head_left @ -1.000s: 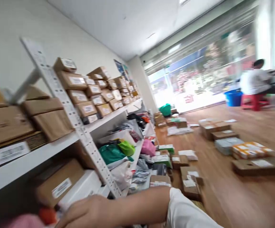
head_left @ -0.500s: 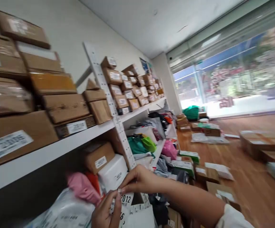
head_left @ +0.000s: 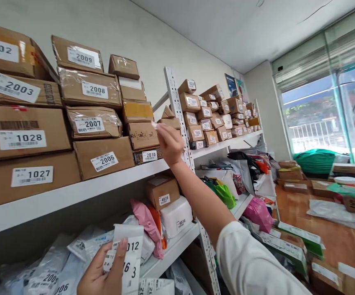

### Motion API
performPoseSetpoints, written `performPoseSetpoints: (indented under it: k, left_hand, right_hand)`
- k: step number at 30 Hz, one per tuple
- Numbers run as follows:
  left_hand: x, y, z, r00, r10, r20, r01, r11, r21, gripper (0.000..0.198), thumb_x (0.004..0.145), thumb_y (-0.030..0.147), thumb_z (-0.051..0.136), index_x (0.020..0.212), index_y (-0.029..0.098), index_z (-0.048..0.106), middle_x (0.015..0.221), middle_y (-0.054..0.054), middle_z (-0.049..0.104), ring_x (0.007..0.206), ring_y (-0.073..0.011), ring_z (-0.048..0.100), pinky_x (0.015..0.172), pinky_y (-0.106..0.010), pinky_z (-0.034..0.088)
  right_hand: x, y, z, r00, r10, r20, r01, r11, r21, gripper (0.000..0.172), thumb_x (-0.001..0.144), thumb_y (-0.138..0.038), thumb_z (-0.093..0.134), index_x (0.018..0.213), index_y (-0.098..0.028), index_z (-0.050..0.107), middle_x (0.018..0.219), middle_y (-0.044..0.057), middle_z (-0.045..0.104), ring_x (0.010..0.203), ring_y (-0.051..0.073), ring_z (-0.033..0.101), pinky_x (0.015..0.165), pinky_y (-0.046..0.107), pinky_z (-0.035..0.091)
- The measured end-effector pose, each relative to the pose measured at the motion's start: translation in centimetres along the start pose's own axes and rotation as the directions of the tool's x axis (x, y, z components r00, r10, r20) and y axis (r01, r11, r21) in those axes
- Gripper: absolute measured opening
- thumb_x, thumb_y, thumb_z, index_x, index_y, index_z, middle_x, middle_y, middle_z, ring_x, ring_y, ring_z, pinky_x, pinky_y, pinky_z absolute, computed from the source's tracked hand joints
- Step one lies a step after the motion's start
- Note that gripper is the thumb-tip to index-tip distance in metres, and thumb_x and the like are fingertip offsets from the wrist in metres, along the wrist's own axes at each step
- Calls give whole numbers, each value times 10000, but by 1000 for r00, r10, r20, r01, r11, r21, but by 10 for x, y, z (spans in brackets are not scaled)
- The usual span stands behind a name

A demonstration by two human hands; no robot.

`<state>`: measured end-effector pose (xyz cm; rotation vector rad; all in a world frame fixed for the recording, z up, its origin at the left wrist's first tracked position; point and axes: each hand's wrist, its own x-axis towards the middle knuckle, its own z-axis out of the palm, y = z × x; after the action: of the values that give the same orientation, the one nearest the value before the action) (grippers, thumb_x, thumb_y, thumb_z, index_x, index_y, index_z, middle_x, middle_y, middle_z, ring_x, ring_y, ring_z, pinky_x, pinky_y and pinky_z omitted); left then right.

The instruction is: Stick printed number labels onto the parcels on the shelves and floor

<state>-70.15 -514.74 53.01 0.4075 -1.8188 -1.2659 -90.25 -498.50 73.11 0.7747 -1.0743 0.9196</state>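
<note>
My left hand (head_left: 105, 266) is closed on a strip of white labels (head_left: 131, 246) printed with black numbers, low in the view before the lower shelf. Raised in front of the upper shelf, my right hand (head_left: 171, 143) pinches a small white label (head_left: 154, 125) seen nearly edge-on; its print cannot be made out. Beside those fingertips stands a plain cardboard box (head_left: 142, 135). Under it lies a flat box with the label 2010 (head_left: 149, 155). A small brown box (head_left: 167, 122) is partly hidden behind my right hand.
Numbered cartons (head_left: 103, 159) are stacked on the white upper shelf (head_left: 109, 182). Bagged parcels (head_left: 48, 274), a pink bag (head_left: 148, 225) and a white package (head_left: 177, 217) fill the lower shelf. A perforated upright (head_left: 177, 102) divides the shelving. More parcels lie on the wooden floor (head_left: 294, 209).
My hands have parted: the right has risen to the upper boxes with the small white label, while the left stays low with the label strip. The view has swung left.
</note>
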Motion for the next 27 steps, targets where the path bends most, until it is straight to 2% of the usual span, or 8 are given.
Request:
performPoseSetpoints:
  k: [3, 6, 10, 13, 15, 20, 24, 27]
  left_hand:
    - [-8, 6, -1, 1000, 10, 24, -8, 996, -89, 428, 649, 609, 693, 786, 204, 668, 500, 34, 603, 507, -160, 551, 456, -210, 424]
    - [-8, 5, -4, 999, 34, 38, -29, 991, -133, 454, 639, 625, 700, 778, 194, 663, 497, 39, 592, 481, -143, 527, 459, -207, 430]
    - [7, -4, -6, 998, 19, 56, -10, 986, -168, 565, 604, 665, 725, 881, 174, 696, 623, -1, 675, 507, -138, 546, 481, -215, 467]
    - [17, -7, 4, 992, 54, 112, -20, 959, -284, 627, 623, 617, 754, 1049, 164, 668, 852, -62, 736, 655, -190, 655, 560, -248, 541]
    - [17, -6, 16, 983, 145, 115, -95, 928, -359, 689, 676, 551, 754, 1236, 185, 588, 1017, -91, 727, 775, -214, 694, 635, -268, 569]
    - [9, 6, 48, 941, 314, 124, -256, 904, -343, 707, 799, 497, 667, 1428, 252, 458, 1250, -100, 657, 1054, -229, 663, 886, -308, 544]
    - [7, 17, 65, 921, 291, 261, -198, 923, -328, 701, 795, 518, 666, 1426, 285, 470, 1300, -69, 637, 1195, -250, 591, 974, -330, 498]
    - [5, 15, 82, 914, 284, 289, -200, 937, -288, 696, 759, 555, 681, 1384, 291, 529, 1251, -53, 659, 1162, -270, 607, 1024, -378, 468]
  right_hand:
    - [2, 12, 33, 940, -210, 268, 240, 967, -85, 312, 1005, -251, 421, 1102, -190, 711, 1186, 83, 705, 1227, 178, 576, 1110, 368, 433]
    - [-13, -5, 38, 941, -109, 319, 148, 984, -100, 279, 972, -305, 511, 1113, -157, 701, 1233, 108, 677, 1246, 191, 544, 1128, 360, 405]
    - [-47, -62, -3, 907, 1, 421, -126, 955, 267, 332, 938, -424, 549, 1035, -153, 713, 1221, 103, 672, 1200, 186, 577, 1081, 347, 436]
    - [-83, -100, -48, 740, 34, 672, -448, 770, 454, 356, 960, -413, 508, 1146, -156, 669, 1096, 80, 717, 1011, 149, 672, 878, 284, 544]
    - [-105, -113, -73, 666, 19, 746, -522, 725, 448, 372, 865, -396, 665, 1154, -162, 677, 1118, 92, 710, 1013, 169, 673, 781, 250, 552]
    - [-131, -103, -105, 636, 147, 758, -596, 718, 360, 291, 804, -333, 735, 1062, -198, 728, 1112, 86, 717, 1014, 179, 669, 674, 214, 523]
    - [-128, -83, -119, 605, 284, 743, -629, 744, 227, 362, 778, -368, 757, 1097, -204, 711, 1029, 66, 735, 914, 165, 681, 697, 231, 527]
    - [-131, -77, -138, 635, 293, 715, -590, 782, 203, 374, 750, -408, 773, 1050, -188, 734, 1000, 70, 718, 906, 158, 667, 652, 200, 531]
